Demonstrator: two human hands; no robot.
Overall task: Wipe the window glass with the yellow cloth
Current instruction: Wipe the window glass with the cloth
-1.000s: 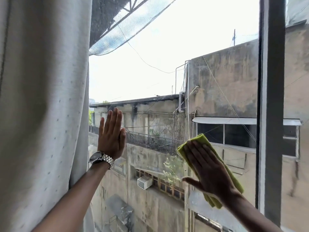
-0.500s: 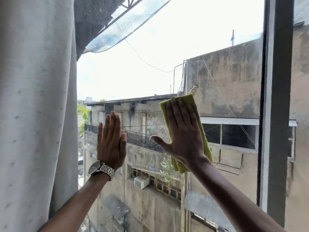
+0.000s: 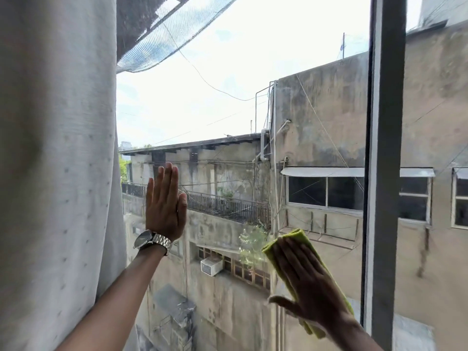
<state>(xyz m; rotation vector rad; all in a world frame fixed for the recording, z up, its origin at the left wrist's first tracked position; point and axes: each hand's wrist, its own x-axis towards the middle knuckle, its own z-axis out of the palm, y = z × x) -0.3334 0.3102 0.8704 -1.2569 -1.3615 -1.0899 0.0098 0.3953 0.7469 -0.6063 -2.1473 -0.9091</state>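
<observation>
A big white curtain (image 3: 55,160) hangs at 9 o'clock and covers the left part of the glass (image 3: 228,97). It is soft, with folds and tiny dots. A dark, straight frame bar (image 3: 383,148) stands up at 3 o'clock.

The left hand (image 3: 164,206) is open and flat on the glass, fingers together and pointing up, just beside the curtain's edge. A shiny metal watch (image 3: 152,241) with a dark face sits on that wrist.

The right hand (image 3: 307,285) is at 5 o'clock. It is open too, fingers spread, pressing the cloth (image 3: 298,239) flat against the glass. The cloth is yellow-green, soft and folded, and it peeks out above the fingertips and below the wrist. It is near the frame bar but not touching it. This hand looks a bit blurry.

Through the glass are old, stained grey buildings (image 3: 324,110), a dark railing (image 3: 228,206), a white box air cooler (image 3: 211,266), thin wires and a net (image 3: 177,31) at 12 o'clock.
</observation>
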